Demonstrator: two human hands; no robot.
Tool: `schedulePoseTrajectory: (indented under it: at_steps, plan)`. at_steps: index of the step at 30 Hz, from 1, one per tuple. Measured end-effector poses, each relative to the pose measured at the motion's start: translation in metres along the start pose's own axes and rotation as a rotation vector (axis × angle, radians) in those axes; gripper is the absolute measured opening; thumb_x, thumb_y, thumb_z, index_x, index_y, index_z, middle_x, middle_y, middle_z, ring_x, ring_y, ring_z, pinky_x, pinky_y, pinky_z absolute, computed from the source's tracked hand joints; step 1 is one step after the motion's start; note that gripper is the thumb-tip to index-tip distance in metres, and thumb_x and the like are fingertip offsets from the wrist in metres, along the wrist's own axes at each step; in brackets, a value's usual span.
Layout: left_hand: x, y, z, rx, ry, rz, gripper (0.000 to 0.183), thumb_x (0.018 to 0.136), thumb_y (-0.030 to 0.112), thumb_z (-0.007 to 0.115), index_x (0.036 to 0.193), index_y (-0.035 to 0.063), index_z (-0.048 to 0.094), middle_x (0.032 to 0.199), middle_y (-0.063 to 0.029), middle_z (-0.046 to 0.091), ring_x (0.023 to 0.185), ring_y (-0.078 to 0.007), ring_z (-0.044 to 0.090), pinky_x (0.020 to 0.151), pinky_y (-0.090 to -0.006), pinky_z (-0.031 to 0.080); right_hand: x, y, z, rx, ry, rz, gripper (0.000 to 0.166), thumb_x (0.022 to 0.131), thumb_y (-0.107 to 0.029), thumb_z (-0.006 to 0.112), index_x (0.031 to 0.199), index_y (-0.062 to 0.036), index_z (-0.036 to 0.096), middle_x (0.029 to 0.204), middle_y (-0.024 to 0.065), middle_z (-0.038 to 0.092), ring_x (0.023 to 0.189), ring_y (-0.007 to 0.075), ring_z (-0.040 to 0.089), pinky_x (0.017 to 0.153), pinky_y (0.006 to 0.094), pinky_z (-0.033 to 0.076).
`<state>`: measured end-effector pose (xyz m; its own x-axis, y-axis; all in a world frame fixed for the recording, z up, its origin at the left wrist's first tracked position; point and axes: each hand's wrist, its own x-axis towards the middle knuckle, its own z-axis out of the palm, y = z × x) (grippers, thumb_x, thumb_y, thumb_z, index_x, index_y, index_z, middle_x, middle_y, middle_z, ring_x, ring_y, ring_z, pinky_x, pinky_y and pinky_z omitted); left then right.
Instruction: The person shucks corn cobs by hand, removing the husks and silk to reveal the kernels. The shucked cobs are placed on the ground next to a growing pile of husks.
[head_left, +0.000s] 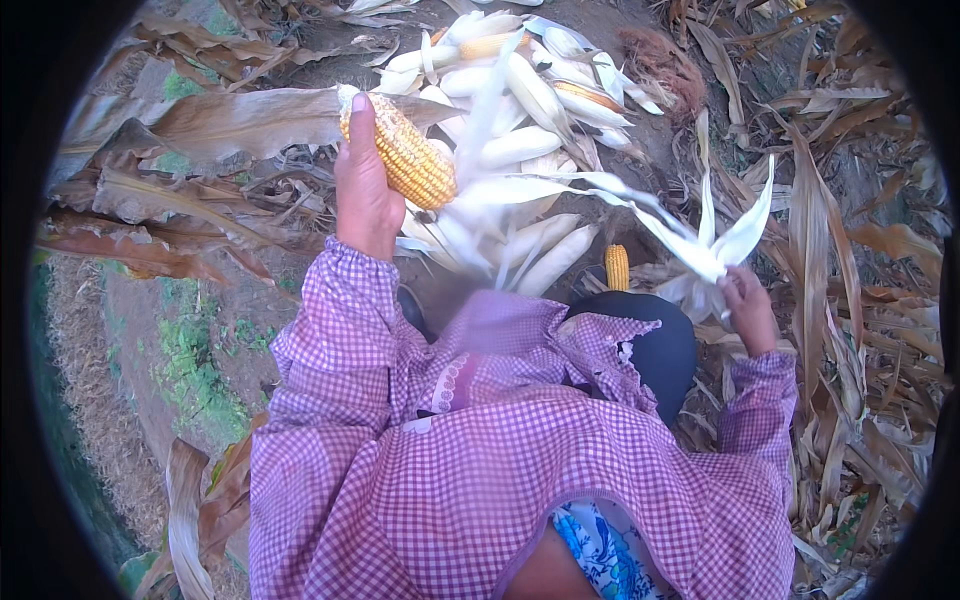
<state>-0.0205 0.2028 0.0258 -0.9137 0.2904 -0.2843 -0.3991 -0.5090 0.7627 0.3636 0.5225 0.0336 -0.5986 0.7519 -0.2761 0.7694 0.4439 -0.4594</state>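
Bare yellow kernels show on the corn cob that my left hand grips, with the thumb laid along its upper end. Out to the right, my right hand pinches the base of a pale corn husk. Its long strips trail left toward the cob's lower end, where blur hides whether they still join it. Beneath the cob lies a heap of corn ears, most still in pale husks and a few with kernels exposed. One more yellow cob stands beside my dark-clad knee.
Dry brown corn leaves cover the ground on the right. A broad dry leaf stretches behind my left hand. Reddish-brown corn silk lies beyond the heap. Low green weeds grow on bare soil at the left.
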Motion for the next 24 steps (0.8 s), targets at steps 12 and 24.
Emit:
schedulePoseTrajectory:
  at_steps: [12, 24]
  plan:
    - [-0.022, -0.002, 0.013, 0.059, -0.077, -0.029, 0.050, 0.092, 0.043, 0.061, 0.119, 0.0016, 0.051, 0.105, -0.0063, 0.059, 0.097, -0.0163, 0.060, 0.086, -0.0325, 0.050, -0.193, 0.177, 0.040, -0.603, -0.713, 0.113, 0.044, 0.079, -0.029, 0.070, 0.117, -0.0080, 0.063, 0.108, 0.0165, 0.067, 0.093, 0.0293, 0.067, 0.087, 0.0383, 0.051]
    - [-0.035, -0.009, 0.021, 0.364, -0.275, 0.095, 0.045, 0.087, 0.037, 0.067, 0.112, 0.0009, 0.058, 0.095, -0.0047, 0.062, 0.082, -0.0092, 0.059, 0.072, -0.0255, 0.049, 0.009, -0.272, 0.132, 0.191, -0.152, -0.872, 0.075, 0.071, -0.027, 0.080, 0.131, 0.0019, 0.047, 0.122, 0.0229, 0.056, 0.118, 0.0348, 0.053, 0.100, 0.0373, 0.042]
